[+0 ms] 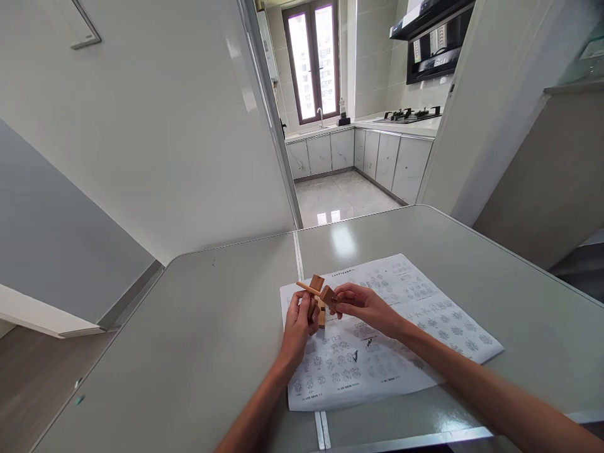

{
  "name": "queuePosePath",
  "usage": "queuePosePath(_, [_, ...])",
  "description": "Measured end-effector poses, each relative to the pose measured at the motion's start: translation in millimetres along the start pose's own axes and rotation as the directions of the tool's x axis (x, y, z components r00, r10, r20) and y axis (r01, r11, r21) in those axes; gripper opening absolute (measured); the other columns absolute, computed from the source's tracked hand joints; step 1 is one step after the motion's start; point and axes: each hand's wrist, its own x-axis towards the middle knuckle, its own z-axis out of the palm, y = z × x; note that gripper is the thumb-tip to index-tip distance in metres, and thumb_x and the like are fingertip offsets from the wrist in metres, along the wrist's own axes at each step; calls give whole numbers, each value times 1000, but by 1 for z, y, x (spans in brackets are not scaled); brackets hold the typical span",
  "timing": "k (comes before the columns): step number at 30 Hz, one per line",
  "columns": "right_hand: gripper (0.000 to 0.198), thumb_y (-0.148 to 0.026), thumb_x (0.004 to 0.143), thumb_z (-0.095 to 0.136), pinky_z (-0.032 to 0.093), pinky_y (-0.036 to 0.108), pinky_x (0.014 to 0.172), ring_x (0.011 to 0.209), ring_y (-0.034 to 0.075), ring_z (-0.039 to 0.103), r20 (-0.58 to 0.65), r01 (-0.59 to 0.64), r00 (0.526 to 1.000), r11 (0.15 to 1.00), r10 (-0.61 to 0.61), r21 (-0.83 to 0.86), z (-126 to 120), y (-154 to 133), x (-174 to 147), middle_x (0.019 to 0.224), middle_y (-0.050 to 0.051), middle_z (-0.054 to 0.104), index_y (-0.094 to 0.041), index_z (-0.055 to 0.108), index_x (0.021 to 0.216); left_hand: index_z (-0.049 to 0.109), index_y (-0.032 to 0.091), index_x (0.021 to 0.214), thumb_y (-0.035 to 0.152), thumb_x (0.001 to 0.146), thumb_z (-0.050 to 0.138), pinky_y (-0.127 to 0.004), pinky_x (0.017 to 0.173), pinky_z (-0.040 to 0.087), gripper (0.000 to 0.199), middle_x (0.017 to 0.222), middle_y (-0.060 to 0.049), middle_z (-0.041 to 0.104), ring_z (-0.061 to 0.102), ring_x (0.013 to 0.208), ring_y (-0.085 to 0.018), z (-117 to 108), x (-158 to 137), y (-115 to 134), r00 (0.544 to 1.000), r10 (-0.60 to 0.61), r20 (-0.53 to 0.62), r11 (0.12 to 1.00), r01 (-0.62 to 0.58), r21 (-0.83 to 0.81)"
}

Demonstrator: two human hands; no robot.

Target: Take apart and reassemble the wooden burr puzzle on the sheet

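My left hand is closed around wooden puzzle pieces, above the left part of a printed sheet. A thin wooden stick slants out over its fingertips toward the upper left. My right hand pinches a brown wooden block between thumb and fingers, and this block meets the stick's right end. Behind them shows another wooden block, and a lighter wooden piece sits just right of my left fingers. How the pieces join is partly hidden by my fingers. Beneath lies the instruction sheet, printed with small diagrams.
The grey table has a pale seam running across it. Its far edge meets a white wall panel. Beyond an opening are kitchen cabinets, a gas stove and a window.
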Motion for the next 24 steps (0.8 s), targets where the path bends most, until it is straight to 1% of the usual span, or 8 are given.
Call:
queuePosePath(4, [31,-45,87,77,57,43,84,86,20,68,-13,-12,1000,1000,12,-27,-1,3,0,100,4,74,-25,69,110,50,22,90,63,88,67,-18,43,21,45,63,10,38,22,47,-5,-1,0,0,1000,0,-1,1000,0,-6])
queuePosePath(10, [29,-44,88,77,57,40,83,86,19,67,-27,-1,1000,999,-1,-52,0,0,0,102,4,73,-26,70,110,51,22,92,63,89,66,-18,44,21,44,63,9,39,24,46,-5,0,0,1,1000,-14,-10,1000,14,0])
queuePosePath(16, [30,-45,89,76,57,41,84,82,18,67,-28,0,1000,997,-3,-83,-1,3,0,96,2,73,-26,70,112,51,22,94,65,89,64,-18,44,20,45,63,9,42,25,45,-4,0,-1,1,1000,-22,1,999,22,29])
queuePosePath(21, [31,-45,90,74,56,43,88,86,19,68,-47,-4,999,993,-2,-114,-4,8,-1,104,4,74,-26,69,115,49,22,93,63,89,66,-17,43,19,44,64,9,42,24,44,-4,-1,0,1,999,-36,25,999,36,-12])
queuePosePath(24, [31,-46,90,74,57,44,88,89,21,68,-71,1,997,992,-10,-123,-4,8,0,108,5,74,-27,69,113,49,22,91,61,88,68,-17,43,18,44,64,9,41,24,44,-3,-2,1,3,998,-56,34,997,58,-44])
